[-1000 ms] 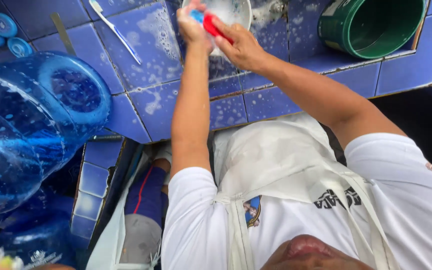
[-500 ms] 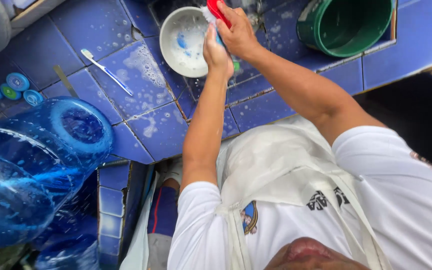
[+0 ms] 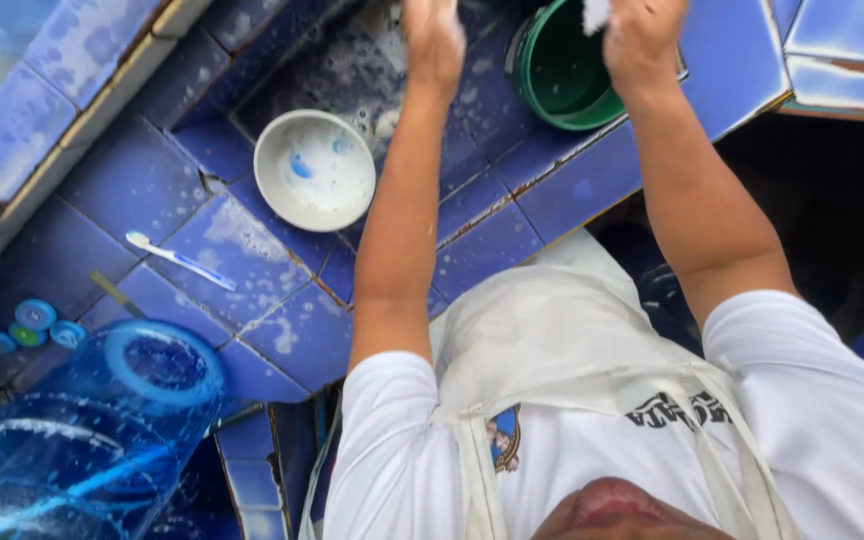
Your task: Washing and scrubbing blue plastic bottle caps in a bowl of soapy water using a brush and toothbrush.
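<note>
Starting at the left, a big clear blue water jug [image 3: 72,440] lies on its side on the wet blue tiled counter [image 3: 132,180], small blue caps [image 3: 22,325] beside it. A white toothbrush [image 3: 180,260] lies near a soapy white bowl [image 3: 314,168]. The left hand [image 3: 434,40] is raised, fingers loosely curled, empty as far as I can tell. The right hand [image 3: 642,35] grips a white soapy sponge [image 3: 595,12] above the green bucket [image 3: 567,70].

One head-worn camera looks steeply down, close over the person's chest and outstretched arms, onto the blue-tiled counter [image 3: 292,330].
</note>
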